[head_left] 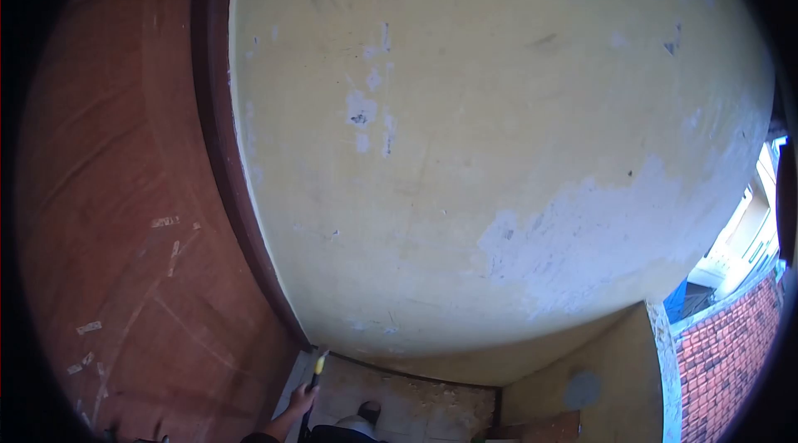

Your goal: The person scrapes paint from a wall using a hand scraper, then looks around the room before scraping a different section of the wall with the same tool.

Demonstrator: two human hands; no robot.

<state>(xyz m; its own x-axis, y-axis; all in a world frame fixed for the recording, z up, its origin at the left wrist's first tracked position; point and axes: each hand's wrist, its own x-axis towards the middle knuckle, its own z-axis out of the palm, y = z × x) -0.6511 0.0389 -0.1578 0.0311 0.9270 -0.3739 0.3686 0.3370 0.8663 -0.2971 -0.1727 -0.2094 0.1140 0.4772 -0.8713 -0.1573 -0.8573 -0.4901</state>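
Observation:
My left hand is low in the view, its fingers wrapped round a long-handled scraper. The scraper has a black shaft, a yellow part near its top and a small pale tip that points up toward the foot of the wall. The tip is too small to make out exactly. A dark sleeve shows at the bottom edge below the wrist. In front of me rises a pale yellow wall with chipped spots and a large whitish patch where the paint is gone. My right hand is out of view.
A reddish-brown door or panel with bits of tape fills the left, edged by a dark frame. Below lies a dusty tiled floor with debris along the wall. A low wall and a tiled roof are at right.

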